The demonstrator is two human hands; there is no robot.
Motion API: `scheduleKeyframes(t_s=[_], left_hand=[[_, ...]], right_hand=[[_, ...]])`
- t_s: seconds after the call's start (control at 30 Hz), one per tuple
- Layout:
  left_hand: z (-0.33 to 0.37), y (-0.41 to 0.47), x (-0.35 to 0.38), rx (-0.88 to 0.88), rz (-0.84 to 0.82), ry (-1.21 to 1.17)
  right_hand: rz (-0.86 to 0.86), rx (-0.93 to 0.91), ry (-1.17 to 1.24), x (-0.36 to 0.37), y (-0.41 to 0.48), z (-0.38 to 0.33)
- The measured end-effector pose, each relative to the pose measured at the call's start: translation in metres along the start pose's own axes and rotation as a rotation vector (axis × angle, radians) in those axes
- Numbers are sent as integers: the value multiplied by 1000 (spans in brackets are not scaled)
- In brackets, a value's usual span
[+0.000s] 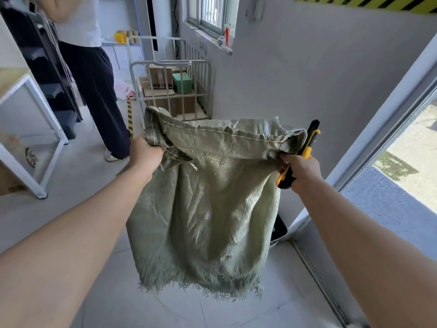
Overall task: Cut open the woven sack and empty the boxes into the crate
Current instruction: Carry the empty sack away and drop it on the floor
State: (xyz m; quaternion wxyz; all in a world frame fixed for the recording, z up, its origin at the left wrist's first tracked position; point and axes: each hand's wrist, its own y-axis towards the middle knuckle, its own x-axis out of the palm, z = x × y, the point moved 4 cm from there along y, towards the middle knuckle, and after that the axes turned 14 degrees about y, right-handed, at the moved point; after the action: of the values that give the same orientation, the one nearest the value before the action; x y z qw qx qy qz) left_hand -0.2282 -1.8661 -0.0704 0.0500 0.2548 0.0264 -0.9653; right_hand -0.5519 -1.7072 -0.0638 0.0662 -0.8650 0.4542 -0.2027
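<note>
Half of knife [307, 149] inside right hand [301, 170]; left hand [145, 153] fingers behind sack [205, 197].

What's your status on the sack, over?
Left hand grips woven sack; right hand grips sack plus utility knife. Sack hangs limp, frayed end down. Boxes in wire crate. Bystander left of crate.

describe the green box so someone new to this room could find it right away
Start at the window in the far wall and drop to the white wire crate on the floor below it. Inside, atop the stacked cardboard boxes, sits the green box, the only one there that is not brown.
</note>
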Motion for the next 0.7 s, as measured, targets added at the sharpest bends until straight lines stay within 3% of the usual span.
scheduleKeyframes(t_s=[0.43,0.7], left_hand=[[-85,46,77,-166,-127,137],[-128,69,122,-198,-169,139]], right_hand=[[6,231,-88,12,98,96],[37,283,-130,10,146,147]])
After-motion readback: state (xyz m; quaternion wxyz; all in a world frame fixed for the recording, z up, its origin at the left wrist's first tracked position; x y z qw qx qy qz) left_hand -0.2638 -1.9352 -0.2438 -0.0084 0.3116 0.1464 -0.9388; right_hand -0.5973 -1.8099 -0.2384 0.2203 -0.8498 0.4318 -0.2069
